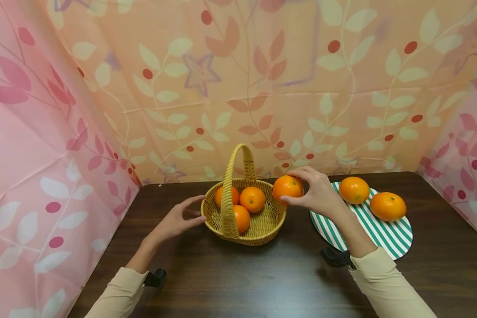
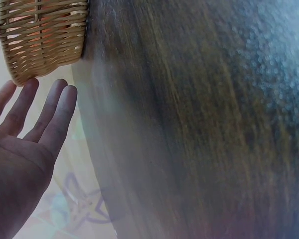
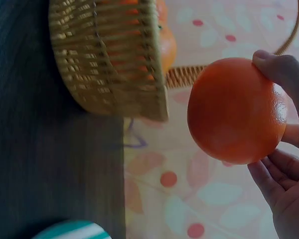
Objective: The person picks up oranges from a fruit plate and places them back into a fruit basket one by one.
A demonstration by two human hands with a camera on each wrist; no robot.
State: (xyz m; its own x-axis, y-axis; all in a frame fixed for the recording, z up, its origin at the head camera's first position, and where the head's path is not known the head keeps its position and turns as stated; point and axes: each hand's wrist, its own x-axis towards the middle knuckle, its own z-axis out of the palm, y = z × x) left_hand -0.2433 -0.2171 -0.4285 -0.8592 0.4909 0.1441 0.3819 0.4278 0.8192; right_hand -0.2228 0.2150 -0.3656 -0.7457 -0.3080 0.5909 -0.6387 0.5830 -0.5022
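Note:
Between thumb and fingers, my right hand (image 1: 317, 191) grips an orange (image 1: 287, 189) at the right rim of the wicker basket (image 1: 262, 240). In the right wrist view the held orange (image 3: 236, 110) is up beside the basket wall (image 3: 107, 64), apart from it. My left hand (image 1: 178, 218) is at the basket's left side, fingertips at the rim. The left wrist view shows its fingers (image 2: 60, 117) extended and spread, holding nothing. Inside the basket lie three oranges (image 1: 253, 199), partly hidden by the arched handle (image 1: 227, 194).
Two more oranges, one farther back (image 1: 354, 190) and one nearer the right (image 1: 388, 206), lie on a green-and-white striped round mat (image 1: 399, 245). The dark wooden table (image 1: 238, 282) ends at patterned cloth (image 1: 258, 88) behind and at both sides.

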